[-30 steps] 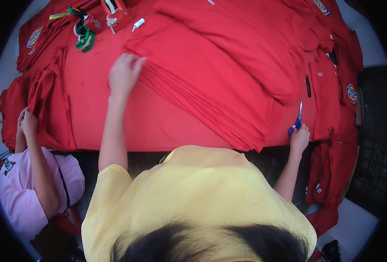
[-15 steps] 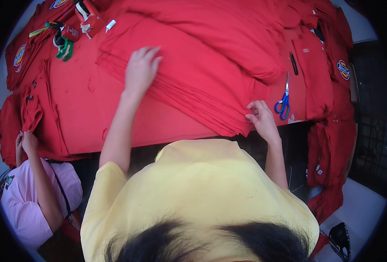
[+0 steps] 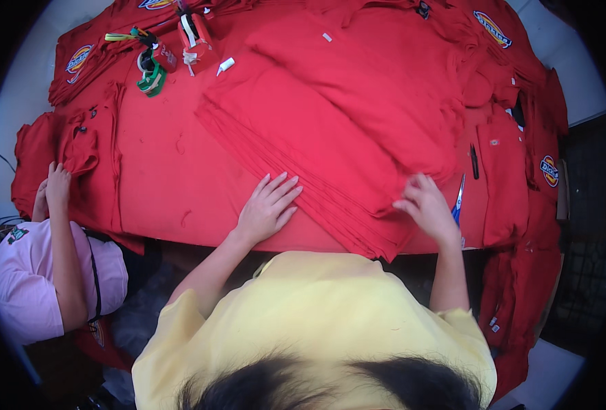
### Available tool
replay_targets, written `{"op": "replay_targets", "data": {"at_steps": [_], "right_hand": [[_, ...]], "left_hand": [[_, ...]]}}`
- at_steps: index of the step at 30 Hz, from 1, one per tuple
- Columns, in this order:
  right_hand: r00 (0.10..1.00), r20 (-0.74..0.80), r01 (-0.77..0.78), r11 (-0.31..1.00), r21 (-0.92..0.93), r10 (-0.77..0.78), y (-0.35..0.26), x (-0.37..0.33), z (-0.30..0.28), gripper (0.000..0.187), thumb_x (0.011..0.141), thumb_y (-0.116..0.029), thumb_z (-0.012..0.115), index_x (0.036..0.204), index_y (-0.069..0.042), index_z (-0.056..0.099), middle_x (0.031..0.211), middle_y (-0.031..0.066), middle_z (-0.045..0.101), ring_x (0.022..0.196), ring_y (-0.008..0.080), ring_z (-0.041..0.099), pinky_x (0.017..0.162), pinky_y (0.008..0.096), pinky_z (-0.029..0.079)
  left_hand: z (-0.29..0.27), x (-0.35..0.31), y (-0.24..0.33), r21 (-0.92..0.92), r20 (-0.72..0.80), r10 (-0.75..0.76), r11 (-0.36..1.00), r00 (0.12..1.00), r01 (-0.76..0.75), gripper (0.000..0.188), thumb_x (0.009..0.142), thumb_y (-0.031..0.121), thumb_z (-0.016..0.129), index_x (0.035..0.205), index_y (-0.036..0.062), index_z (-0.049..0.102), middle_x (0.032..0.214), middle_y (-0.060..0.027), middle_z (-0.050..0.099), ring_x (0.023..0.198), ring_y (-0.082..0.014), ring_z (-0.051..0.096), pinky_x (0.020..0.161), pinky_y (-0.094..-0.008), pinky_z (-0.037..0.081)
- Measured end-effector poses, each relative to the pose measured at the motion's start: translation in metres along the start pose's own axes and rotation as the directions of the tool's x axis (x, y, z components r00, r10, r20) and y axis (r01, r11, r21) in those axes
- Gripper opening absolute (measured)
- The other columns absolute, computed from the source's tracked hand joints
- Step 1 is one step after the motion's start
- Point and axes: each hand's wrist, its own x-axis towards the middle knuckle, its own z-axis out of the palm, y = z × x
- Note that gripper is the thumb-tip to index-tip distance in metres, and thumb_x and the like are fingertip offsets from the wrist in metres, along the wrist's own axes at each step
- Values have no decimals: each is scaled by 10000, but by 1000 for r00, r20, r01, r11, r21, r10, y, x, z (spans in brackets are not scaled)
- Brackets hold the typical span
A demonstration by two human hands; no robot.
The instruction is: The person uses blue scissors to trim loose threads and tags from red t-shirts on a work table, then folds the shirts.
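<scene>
My left hand: lies flat, palm down, fingers spread and straight; it grips nothing, only presses on the near left edge of the stack of red cloth.
My right hand: rests on the near right corner of the same stack, fingers loosely bent and parted on the top layers; I cannot tell whether a layer is pinched between them.
Stack of red cloth: many flat layers, lying aslant across the middle of the worktop, its near corner pointing toward me between my two hands.
Scissors: blue-handled, lying on red cloth just beside my right hand, on its outer side.
Black pen: lying a little beyond the scissors.
Red garments: heaped along the right side and far edge, some with oval patches.
Green-handled tool: at the far left, among small bits.
Another person: in a pink top at my left, their hands on a bunched red garment at the worktop's left edge.
</scene>
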Motion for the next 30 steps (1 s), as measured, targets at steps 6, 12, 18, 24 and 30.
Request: {"op": "replay_targets", "data": {"at_steps": [6,12,18,24,30], "right_hand": [[754,-655,301,864,404,44,40,145,-64,218,947,-167,507,929,26,607,895,130,610,852,209,584,802,324,452],[494,-688,-636,761,131,532,212,71,-7,155,920,-117,465,1068,-74,477,915,262,629,911,456,599,785,501,449],[684,-548,-460,867,190,482,237,62,16,246,938,-224,495,1090,-47,574,924,199,657,877,363,629,787,416,474],[562,-778,-235,956,176,282,164,21,-7,213,936,-179,547,1045,-11,618,912,116,617,822,245,582,772,332,456],[950,-310,61,946,318,43,70,-51,30,112,849,-64,603,954,-29,622,868,125,576,840,290,573,767,359,458]], "left_hand": [[-2,1,2,6,-15,-31,999,999,31,428,839,210,633,1251,118,568,1352,-52,509,1287,-260,431,1106,-460,290],[0,4,6,-31,-41,-43,999,998,42,444,806,171,655,1240,115,577,1331,-65,531,1278,-269,450,1100,-464,305],[7,6,12,-93,-111,-183,981,977,173,332,808,153,654,1132,83,636,1298,-94,552,1257,-260,474,1079,-453,336],[38,37,27,-147,-412,-506,858,758,493,212,855,232,655,875,24,618,1000,-116,560,942,-301,526,838,-423,414],[43,59,47,-4,-437,-586,760,682,650,274,835,282,684,833,25,588,997,-122,528,946,-304,491,837,-407,388]]}}
